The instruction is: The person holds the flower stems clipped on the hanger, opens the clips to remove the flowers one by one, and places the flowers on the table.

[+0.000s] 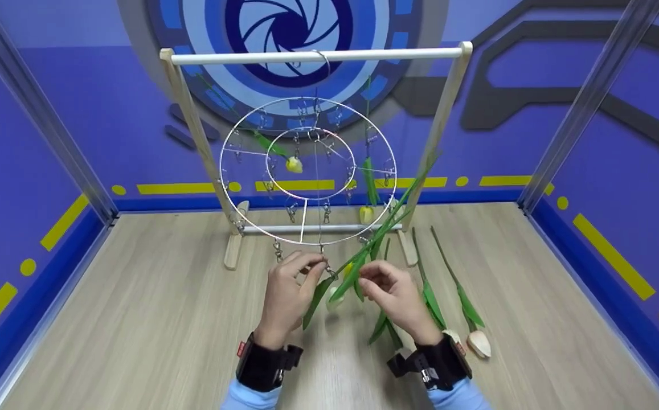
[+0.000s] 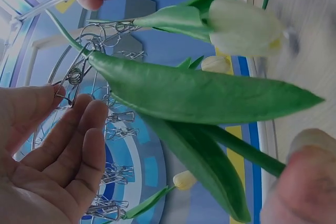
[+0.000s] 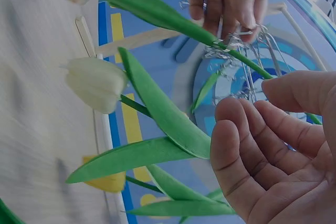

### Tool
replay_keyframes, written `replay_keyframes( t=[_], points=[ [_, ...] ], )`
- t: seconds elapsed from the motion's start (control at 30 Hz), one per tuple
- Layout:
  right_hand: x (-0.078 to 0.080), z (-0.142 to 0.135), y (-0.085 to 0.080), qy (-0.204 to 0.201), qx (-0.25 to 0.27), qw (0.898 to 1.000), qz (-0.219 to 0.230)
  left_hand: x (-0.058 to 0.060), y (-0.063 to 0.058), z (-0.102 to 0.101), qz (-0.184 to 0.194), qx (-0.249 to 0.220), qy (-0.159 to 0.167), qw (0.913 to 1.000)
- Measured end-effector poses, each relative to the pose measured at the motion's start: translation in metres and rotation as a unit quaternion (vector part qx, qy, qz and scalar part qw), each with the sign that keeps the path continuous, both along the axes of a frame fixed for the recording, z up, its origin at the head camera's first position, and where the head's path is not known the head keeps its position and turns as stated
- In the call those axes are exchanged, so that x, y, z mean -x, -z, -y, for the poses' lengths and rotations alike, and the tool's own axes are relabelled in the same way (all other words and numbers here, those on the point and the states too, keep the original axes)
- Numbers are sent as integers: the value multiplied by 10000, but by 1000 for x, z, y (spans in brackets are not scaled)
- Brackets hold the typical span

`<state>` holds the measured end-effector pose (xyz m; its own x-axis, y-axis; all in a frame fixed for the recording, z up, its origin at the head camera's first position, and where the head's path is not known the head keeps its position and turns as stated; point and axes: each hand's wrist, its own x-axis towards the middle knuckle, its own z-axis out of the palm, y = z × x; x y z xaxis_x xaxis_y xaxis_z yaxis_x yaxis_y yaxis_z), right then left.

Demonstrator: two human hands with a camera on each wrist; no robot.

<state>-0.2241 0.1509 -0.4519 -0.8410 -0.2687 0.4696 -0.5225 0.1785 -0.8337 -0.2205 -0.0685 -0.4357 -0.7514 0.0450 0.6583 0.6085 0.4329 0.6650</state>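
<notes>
My left hand (image 1: pixel 289 293) pinches a metal clip (image 2: pixel 75 75) between thumb and fingers at the front of the round hanger. In the left wrist view, a tulip's green stem and broad leaf (image 2: pixel 210 95) run right past that clip, with a blurred pinkish bloom (image 2: pixel 304 182) at the end. My right hand (image 1: pixel 395 293) is just to the right, its fingers loosely bent with a gap to the thumb and nothing gripped. The stem passes behind its thumb in the right wrist view. Close by hang a white tulip (image 3: pixel 97 85) and a yellow tulip (image 3: pixel 105 174), blooms downward.
A round wire hanger (image 1: pixel 221 165) with several clips hangs from a wooden stand (image 1: pixel 440 119). Farther back, two pale-yellow tulips (image 1: pixel 294 164) hang from it. On the table's right lie more tulips, including a pink tulip (image 1: pixel 479 343). Blue panels (image 1: pixel 619 142) surround the table.
</notes>
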Motion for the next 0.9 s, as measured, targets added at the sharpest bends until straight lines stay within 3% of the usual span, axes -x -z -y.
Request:
replay_keyframes(
  t=[0.3, 0.53, 0.9],
  points=[
    [-5, 14, 5, 57, -394, 9991, 158, -2, -2, -5, -146, -45, 117, 9998],
    [-6, 27, 12, 121, -641, 9979, 5, -4, -2, -11, -166, -172, 115, 9996],
    [-7, 31, 11, 65, -327, 9992, 226, -4, -2, -13, -153, -263, 184, 9994]
  ],
)
